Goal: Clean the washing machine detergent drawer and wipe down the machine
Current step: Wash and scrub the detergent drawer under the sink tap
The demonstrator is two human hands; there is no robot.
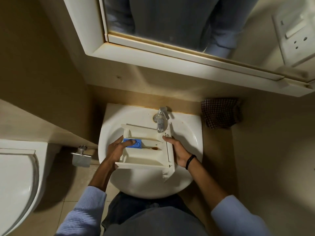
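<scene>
We are holding the detergent drawer (146, 150) over the bowl of the sink (189, 133), with its far corner just under the tap (161, 120). Our left hand (115, 150) is taking the drawer's left side, its grip closed around that wall with a finger lying across the blue insert (136, 145). Our right hand (178, 150), the one wearing a dark wristband (190, 160), is gripping the right side by the front panel, thumb on top and fingers curling underneath. Both grips are therefore holding the drawer, and it is hanging between them, not resting in the bowl as far as we are able to tell.

We are judging the task to be at an early stage. The drawer is out of the washing machine and at the sink, so the removal is done. The cleaning itself is looking barely begun: a brown stain (154, 148) is sitting in the middle compartment, the blue insert is in its place, and we are seeing no water running from the tap. Rinsing, scrubbing the compartments, refitting the drawer and wiping the machine are all remaining. The machine is not in view. A checked cloth (221, 113) is lying beside the sink, to its right, and may be serving for the wiping.
</scene>
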